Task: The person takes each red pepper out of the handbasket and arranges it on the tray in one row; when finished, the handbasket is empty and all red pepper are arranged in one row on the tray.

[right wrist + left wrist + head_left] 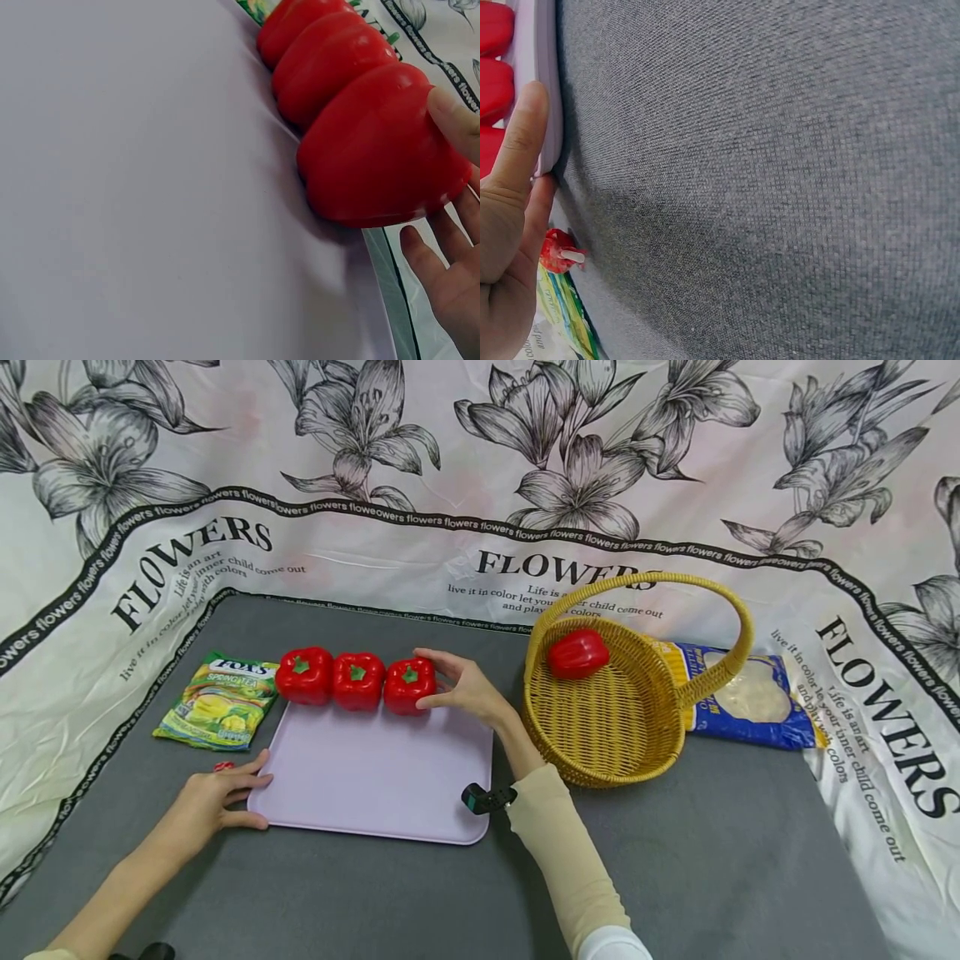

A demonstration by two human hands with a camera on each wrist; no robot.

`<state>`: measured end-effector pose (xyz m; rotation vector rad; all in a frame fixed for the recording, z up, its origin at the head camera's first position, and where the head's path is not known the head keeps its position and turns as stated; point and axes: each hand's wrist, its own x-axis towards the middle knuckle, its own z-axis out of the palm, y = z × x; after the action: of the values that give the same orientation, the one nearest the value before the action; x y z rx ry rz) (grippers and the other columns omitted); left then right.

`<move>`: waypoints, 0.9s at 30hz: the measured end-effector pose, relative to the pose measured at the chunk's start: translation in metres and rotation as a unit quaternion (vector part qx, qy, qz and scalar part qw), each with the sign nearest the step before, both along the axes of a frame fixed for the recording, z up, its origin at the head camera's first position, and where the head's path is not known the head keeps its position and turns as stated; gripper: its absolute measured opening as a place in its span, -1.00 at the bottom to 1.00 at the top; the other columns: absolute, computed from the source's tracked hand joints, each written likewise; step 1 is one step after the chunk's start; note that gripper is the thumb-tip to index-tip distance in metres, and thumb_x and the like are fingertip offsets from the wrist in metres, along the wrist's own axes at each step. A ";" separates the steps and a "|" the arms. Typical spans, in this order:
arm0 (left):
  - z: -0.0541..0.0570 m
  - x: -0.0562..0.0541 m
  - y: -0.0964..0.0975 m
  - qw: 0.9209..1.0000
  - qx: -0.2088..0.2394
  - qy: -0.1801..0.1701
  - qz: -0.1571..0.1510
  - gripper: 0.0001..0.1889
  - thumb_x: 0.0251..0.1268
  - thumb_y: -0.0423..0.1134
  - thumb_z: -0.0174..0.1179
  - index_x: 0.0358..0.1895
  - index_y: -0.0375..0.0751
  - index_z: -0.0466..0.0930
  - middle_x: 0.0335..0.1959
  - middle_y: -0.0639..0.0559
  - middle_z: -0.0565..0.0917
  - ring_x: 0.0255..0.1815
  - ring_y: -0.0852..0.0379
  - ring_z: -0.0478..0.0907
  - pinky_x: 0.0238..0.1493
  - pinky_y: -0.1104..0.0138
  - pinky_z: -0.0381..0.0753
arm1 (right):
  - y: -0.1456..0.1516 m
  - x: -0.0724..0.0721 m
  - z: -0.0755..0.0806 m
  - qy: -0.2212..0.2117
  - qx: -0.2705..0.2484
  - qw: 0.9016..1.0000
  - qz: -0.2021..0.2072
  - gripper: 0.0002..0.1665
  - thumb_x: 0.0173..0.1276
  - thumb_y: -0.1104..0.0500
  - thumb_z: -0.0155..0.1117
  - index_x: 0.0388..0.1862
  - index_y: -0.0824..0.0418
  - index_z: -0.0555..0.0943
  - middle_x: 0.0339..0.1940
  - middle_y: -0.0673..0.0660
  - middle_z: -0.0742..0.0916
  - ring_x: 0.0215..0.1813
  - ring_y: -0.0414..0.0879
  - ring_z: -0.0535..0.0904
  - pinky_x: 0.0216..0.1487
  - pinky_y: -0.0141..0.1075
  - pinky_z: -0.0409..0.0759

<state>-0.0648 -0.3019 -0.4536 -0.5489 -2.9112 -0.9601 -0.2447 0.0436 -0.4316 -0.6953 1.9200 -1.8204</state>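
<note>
Three red bell peppers stand in a row along the far edge of a lilac tray (375, 785): a left one (306, 681), a middle one (357, 685) and a right one (405, 692). My right hand (465, 689) holds the right bell pepper (382, 150) between thumb and fingers, its stem side up. At the tray's left edge rests my left hand (206, 797), fingers extended against the rim. The left wrist view shows the thumb (525, 139) straight along the tray rim (546, 75). A small red wrapped candy (559, 251) lies close by that hand.
A yellow wicker basket (607, 760) with a tall handle stands right of the tray, one red bell pepper (578, 653) inside. Behind it lies a blue and yellow bag (750, 697). A green candy packet (221, 702) lies left of the peppers. Flower-printed cloth (420, 552) borders the grey table.
</note>
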 end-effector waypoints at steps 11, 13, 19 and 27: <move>0.000 0.000 0.000 0.998 -0.031 0.050 0.000 -0.37 -0.49 -0.21 0.57 -0.13 -0.44 0.70 0.09 -0.34 0.57 -0.10 -0.13 0.64 -0.13 0.88 0.28 | 0.012 0.001 0.005 0.009 -0.013 1.000 -0.012 -0.16 0.09 0.53 0.37 0.39 0.32 0.34 0.41 0.31 0.38 0.43 0.01 0.26 0.45 -0.01 0.20; 0.000 0.000 0.000 0.999 -0.031 0.044 0.001 -0.36 -0.48 -0.21 0.57 -0.12 -0.44 0.69 0.10 -0.34 0.56 -0.12 -0.15 0.65 -0.13 0.88 0.30 | 0.015 0.001 0.006 0.009 -0.014 1.000 -0.011 -0.17 0.12 0.53 0.35 0.39 0.34 0.32 0.41 0.32 0.38 0.44 0.07 0.24 0.45 0.05 0.18; 0.001 0.000 0.001 1.000 -0.005 -0.002 -0.003 -0.35 -0.39 -0.24 0.55 -0.07 -0.52 0.64 0.15 -0.42 0.48 -0.21 0.02 0.68 -0.30 0.56 0.63 | 0.021 0.003 0.007 0.013 -0.025 0.999 -0.022 -0.24 0.18 0.48 0.32 0.38 0.40 0.31 0.38 0.29 0.43 0.43 0.18 0.23 0.41 0.09 0.23; 0.002 0.000 0.001 1.000 0.003 0.002 -0.005 -0.36 -0.41 -0.26 0.56 -0.09 -0.54 0.64 0.14 -0.44 0.49 -0.21 0.09 0.67 -0.32 0.53 0.65 | 0.031 0.013 0.011 0.024 -0.026 0.998 -0.044 -0.31 0.21 0.41 0.35 0.34 0.31 0.39 0.34 0.29 0.47 0.35 0.03 0.36 0.32 -0.08 0.42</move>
<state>-0.0652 -0.3009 -0.4514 -0.5642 -2.9025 -0.9680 -0.2313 0.0747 -0.4208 -0.6878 1.9698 -1.9294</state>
